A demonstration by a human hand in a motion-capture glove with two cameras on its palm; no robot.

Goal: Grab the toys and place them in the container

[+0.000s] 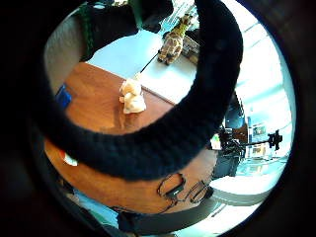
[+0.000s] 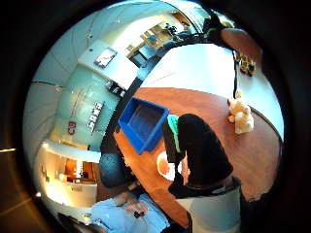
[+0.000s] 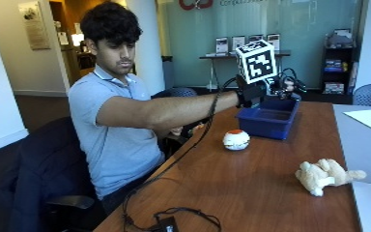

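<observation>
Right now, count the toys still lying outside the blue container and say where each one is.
3: a round ball toy on the wood beside the blue container, a cream plush farther along the wood, a giraffe on the white table. The container's inside isn't fully visible.

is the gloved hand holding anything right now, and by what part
Cannot tell: the gloved hand hovers over the blue bin, and no view shows its grip.

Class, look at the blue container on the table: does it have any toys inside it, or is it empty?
Empty, as far as shown: the thumb-side palm view shows the blue container with a bare floor. The cream plush toy and ball lie on the table.
</observation>
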